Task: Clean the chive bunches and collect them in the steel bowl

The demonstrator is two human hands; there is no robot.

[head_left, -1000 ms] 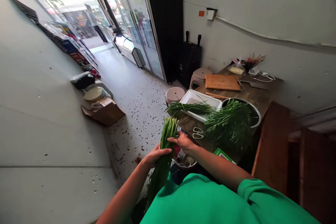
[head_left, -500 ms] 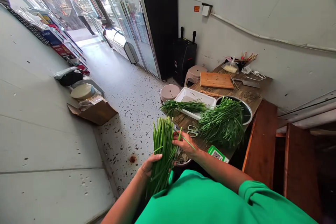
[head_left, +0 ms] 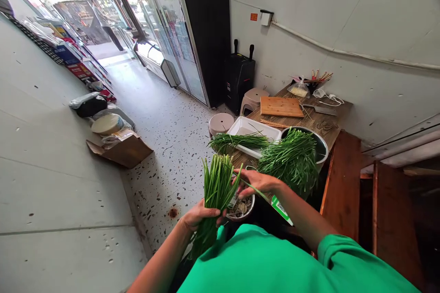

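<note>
A thick bunch of green garlic chives (head_left: 217,178) stands upright in front of me, pale cut ends at the top. My left hand (head_left: 202,214) is closed around its lower part, thumb across the front. Beside the bunch's right edge, my right hand (head_left: 252,182) has its fingers pinched on a single chive stalk (head_left: 256,189), which slants down to the right under the palm. Just below that hand is a bowl of scraps (head_left: 244,210), partly hidden by the bunch and the hands.
On the wooden table (head_left: 332,123) are a white tray (head_left: 244,126) with chives across it, a metal basin (head_left: 322,146) under a large chive pile (head_left: 290,158), a cutting board (head_left: 282,106) and a cleaver (head_left: 325,110). Stools (head_left: 221,122) and a bench (head_left: 343,174) flank it.
My right hand has shifted right and turned, with the stalk between its fingers. My left hand has moved slightly right and its fingers wrap further round the bunch. More of the scrap bowl shows.
</note>
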